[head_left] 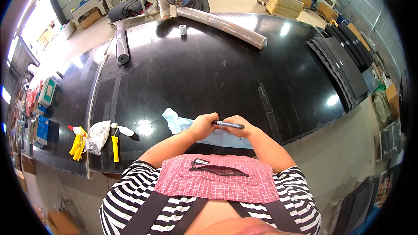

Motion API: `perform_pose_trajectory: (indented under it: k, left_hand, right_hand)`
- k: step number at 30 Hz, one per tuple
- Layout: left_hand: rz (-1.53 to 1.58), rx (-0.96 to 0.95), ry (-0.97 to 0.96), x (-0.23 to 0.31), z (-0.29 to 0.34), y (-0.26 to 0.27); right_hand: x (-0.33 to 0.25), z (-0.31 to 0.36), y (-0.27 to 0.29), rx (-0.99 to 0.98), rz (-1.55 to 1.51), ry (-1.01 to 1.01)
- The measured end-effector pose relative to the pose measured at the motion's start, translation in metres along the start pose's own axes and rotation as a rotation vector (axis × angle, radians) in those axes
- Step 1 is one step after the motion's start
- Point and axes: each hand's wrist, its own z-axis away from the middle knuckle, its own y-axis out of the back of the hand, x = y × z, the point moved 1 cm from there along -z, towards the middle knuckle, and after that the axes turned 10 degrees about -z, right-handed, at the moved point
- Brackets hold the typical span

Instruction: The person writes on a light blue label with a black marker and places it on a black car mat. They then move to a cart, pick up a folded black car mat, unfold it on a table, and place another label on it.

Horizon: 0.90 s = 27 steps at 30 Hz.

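Observation:
In front of my chest, a dark marker pen (230, 124) lies level between my two hands. My left hand (203, 126) is closed at the pen's left end. My right hand (240, 127) has its fingers curled at the pen's other part, partly hidden behind it. Under and beside my hands, a light blue cloth (172, 121) lies crumpled on the near edge of the black table (196, 78). Its middle is covered by my hands and forearms.
To the left lie yellow-handled tools (115, 148), a white bag (98, 137) and a blue box (40, 129). Farther off are a grey roll (122, 45), a tape roll (183, 29) and a long wrapped roll (222, 27) near a co-worker. Dark sheets (337, 69) are stacked at right.

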Motion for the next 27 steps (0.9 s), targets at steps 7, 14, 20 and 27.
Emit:
perform_pose_trajectory:
  k: [7,14,20,27]
  left_hand:
    - [-0.128,0.137,-0.438,0.016,0.002,0.011]
    - [0.024,0.254,-0.364,0.014,0.018,0.023]
    - [0.179,0.190,0.273,-0.011,0.077,0.063]
    - [0.191,0.509,0.499,-0.074,0.115,0.084]
  right_hand:
    - [0.013,0.001,-0.002,-0.003,-0.523,0.056]
    - [0.091,0.004,0.029,0.330,-0.579,-0.091]
    - [0.218,0.076,0.088,0.918,-0.938,-0.240]
    - [0.234,0.161,0.051,0.974,-1.400,-0.243]
